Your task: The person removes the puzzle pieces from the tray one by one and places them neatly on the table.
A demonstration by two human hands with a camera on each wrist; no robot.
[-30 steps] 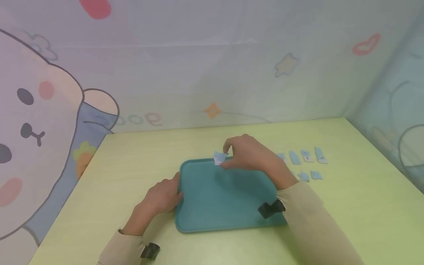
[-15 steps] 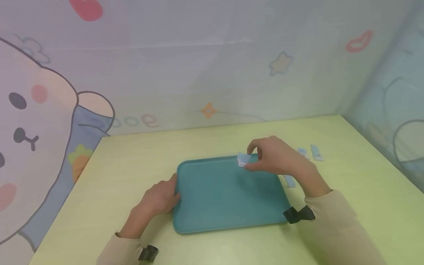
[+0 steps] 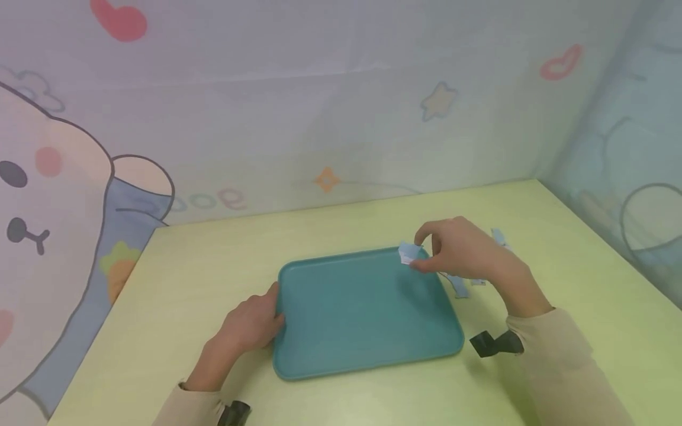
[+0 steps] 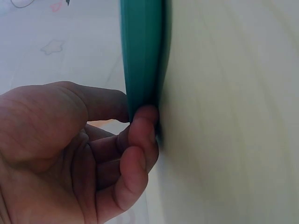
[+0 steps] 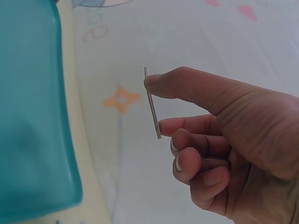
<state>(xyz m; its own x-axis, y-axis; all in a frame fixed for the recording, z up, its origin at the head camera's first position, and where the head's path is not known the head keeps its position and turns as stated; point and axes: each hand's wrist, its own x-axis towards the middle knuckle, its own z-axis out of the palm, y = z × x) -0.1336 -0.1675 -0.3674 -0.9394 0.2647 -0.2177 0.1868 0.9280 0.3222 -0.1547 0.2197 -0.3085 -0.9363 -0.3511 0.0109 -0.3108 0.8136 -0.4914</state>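
Observation:
A teal tray (image 3: pixel 367 313) lies on the table, its left rim held by my left hand (image 3: pixel 250 322). The left wrist view shows the thumb and curled fingers (image 4: pixel 134 175) of that hand at the tray's edge (image 4: pixel 142 51). Over the tray's far right corner, my right hand (image 3: pixel 469 248) pinches a small flat puzzle piece (image 3: pixel 409 251), light blue and white with an irregular outline. Seen edge-on in the right wrist view, the puzzle piece (image 5: pixel 153 109) sits between thumb and fingertip, raised off the tray.
Several more light-blue pieces (image 3: pixel 458 287) lie on the yellow-green table (image 3: pixel 213 248) just right of the tray, partly hidden by my right hand and forearm. A printed cloth wall (image 3: pixel 277 130) with a cartoon bear borders the table's back.
My right hand has carried the puzzle piece rightward, from the middle of the tray's far edge to its far right corner. My left hand has kept its grip on the tray.

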